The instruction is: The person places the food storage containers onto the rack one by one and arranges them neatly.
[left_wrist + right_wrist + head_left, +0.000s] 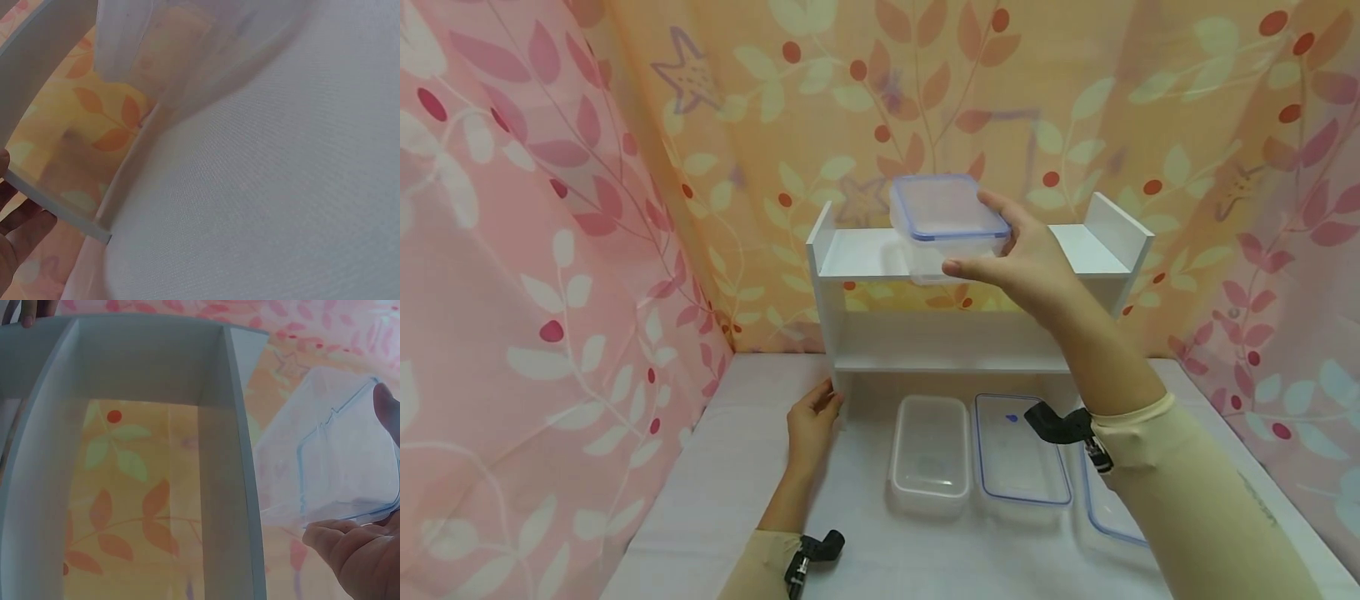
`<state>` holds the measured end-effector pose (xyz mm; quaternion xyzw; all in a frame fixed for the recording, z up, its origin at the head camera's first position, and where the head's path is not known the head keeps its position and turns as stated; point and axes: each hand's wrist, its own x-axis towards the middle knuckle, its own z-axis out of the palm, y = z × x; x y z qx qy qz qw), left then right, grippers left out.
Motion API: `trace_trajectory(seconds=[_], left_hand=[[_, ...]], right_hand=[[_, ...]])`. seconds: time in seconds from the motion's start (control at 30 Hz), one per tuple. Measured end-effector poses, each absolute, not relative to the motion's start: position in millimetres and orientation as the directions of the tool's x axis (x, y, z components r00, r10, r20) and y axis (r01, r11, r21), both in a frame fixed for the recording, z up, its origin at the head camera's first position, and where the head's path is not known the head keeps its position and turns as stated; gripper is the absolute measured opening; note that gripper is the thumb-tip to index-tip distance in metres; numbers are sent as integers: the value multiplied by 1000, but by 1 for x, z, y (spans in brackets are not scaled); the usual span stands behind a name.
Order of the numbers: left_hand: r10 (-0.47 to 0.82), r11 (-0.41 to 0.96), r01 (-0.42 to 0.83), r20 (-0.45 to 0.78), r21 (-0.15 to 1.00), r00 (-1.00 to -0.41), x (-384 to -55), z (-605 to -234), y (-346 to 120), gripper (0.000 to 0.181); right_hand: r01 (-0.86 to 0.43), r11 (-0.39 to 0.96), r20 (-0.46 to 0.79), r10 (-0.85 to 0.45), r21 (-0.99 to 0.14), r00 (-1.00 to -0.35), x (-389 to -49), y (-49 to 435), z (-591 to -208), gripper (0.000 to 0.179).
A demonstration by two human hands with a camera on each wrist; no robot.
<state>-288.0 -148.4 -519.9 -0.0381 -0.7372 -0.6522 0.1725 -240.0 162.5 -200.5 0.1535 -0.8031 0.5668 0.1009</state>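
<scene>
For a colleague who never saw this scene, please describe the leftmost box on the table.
Find the white shelf on the table. In the head view, the leftmost box sits just below it. Its rim is colourless, unlike the blue-rimmed middle box and right box.

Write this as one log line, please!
right grip: holds box by shelf top | left grip: holds shelf's left side | table: three more boxes
</scene>
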Motion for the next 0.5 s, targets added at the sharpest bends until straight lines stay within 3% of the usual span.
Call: trace_trajectory(seconds=[0.5], left_hand=[[-192,172,257,289,951,-938,-289,-520,-147,38]], right_hand=[[-344,329,325,-112,-880,-939,-261,135,-204,109]])
